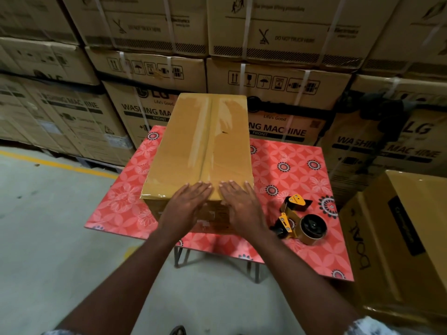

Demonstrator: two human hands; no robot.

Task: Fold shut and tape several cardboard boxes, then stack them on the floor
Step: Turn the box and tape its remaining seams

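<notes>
A long brown cardboard box (203, 143) lies on the red flowered table (295, 170), its flaps folded shut and clear tape running along the middle seam. My left hand (186, 206) lies flat over the box's near edge, left of the seam, fingers spread. My right hand (242, 209) presses flat on the same edge, right of the seam. Neither hand grips anything. A yellow and black tape dispenser (300, 221) with a roll of tape rests on the table to the right of my right hand.
Another brown box (396, 240) stands on the floor at the right, against the table. Tall stacks of washing machine cartons (278, 76) wall off the back and sides. Grey concrete floor (53, 233) with a yellow line lies to the left.
</notes>
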